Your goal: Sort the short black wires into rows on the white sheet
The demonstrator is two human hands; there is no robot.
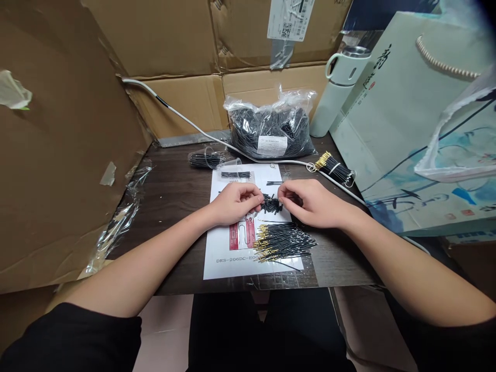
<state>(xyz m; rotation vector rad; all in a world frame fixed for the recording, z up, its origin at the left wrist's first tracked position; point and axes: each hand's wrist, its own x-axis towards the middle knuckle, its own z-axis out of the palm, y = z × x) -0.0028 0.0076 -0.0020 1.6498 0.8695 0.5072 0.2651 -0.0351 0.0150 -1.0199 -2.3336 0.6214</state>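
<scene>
My left hand point(239, 202) is closed in a pinch at the left side of a small pile of short black tubes point(272, 204). Across the pile, my right hand point(310, 201) also pinches, its thumb and fingertips together at the pile's right edge. Whatever sits between either set of fingertips is too small to make out. Just below the hands lies a bundle of black wires with gold-coloured ends point(284, 240). Both piles rest on a printed white sheet point(217, 266) with a red picture on it.
Behind the hands stand a clear bag of black wires point(271, 126) and a pale green flask point(337, 93). A tied wire bundle point(336, 168) lies right, a bagged bundle point(207, 159) left. A white cable point(194, 125) crosses the table. Cardboard point(58, 155) and a paper bag point(395, 119) flank it.
</scene>
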